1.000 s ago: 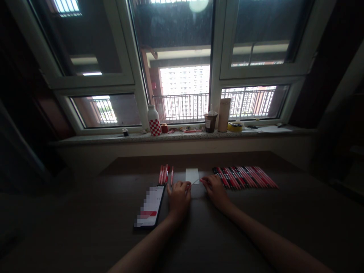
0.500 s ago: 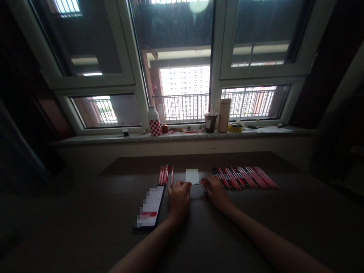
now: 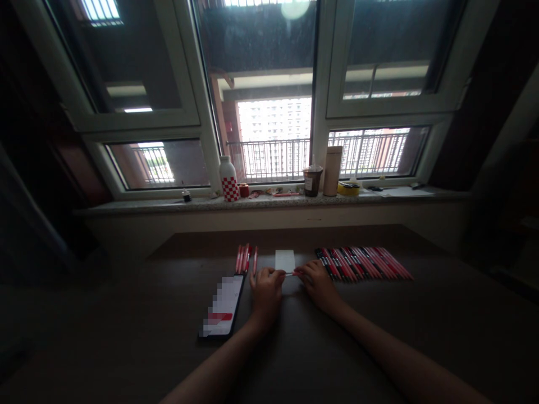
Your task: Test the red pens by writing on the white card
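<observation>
My left hand [image 3: 266, 294] and my right hand [image 3: 318, 285] face each other over the table, fingertips pinched. Between them they hold a thin pen [image 3: 289, 274] level, its ends hidden in the fingers. Just behind it lies a small white pad of paper [image 3: 285, 261]. A small group of red-pink pens [image 3: 243, 258] lies beyond my left hand, with a single pen [image 3: 255, 259] apart beside it. To the right of my right hand, a long row of red and black pens [image 3: 364, 264] lies side by side.
A phone [image 3: 223, 306] with a lit screen lies left of my left hand on the dark table [image 3: 168, 303]. On the windowsill [image 3: 168, 206] behind stand a checkered bottle [image 3: 229, 179], a drink cup [image 3: 312, 180], a tall tan flask [image 3: 332, 171] and a yellow tape roll [image 3: 348, 189].
My right hand has shifted slightly left, closer to my left fingertips. The pen between them now lies more level. The pens and phone have stayed put.
</observation>
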### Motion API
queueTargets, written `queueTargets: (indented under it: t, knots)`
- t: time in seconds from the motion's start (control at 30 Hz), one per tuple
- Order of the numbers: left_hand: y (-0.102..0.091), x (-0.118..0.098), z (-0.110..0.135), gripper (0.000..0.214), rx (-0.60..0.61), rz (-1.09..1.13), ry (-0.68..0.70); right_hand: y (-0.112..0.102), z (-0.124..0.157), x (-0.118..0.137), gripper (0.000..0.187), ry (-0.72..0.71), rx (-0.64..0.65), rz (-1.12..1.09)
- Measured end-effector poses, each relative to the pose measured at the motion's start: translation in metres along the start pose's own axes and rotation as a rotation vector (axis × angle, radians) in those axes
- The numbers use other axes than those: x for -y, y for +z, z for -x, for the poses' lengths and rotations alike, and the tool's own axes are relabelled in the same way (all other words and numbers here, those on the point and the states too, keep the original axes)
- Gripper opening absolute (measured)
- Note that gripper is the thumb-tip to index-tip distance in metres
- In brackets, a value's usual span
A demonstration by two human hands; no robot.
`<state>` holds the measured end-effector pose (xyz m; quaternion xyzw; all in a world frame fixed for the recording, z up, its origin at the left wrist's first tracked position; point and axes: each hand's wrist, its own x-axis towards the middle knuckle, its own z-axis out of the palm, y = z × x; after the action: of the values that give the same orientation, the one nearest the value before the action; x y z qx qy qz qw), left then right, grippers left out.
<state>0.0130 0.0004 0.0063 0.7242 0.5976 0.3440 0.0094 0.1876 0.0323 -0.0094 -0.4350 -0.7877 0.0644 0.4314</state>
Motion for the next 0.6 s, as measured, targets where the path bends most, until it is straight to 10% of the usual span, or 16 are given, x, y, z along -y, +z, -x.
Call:
queueTargets:
  t: [0.6]
  knots:
    - [0.0001, -0.0015, 0.0007, 0.022, 0.035, 0.041, 0.023, -0.0012, 0.0008, 0.0047, 0.018, -0.075, 0.074, -0.008]
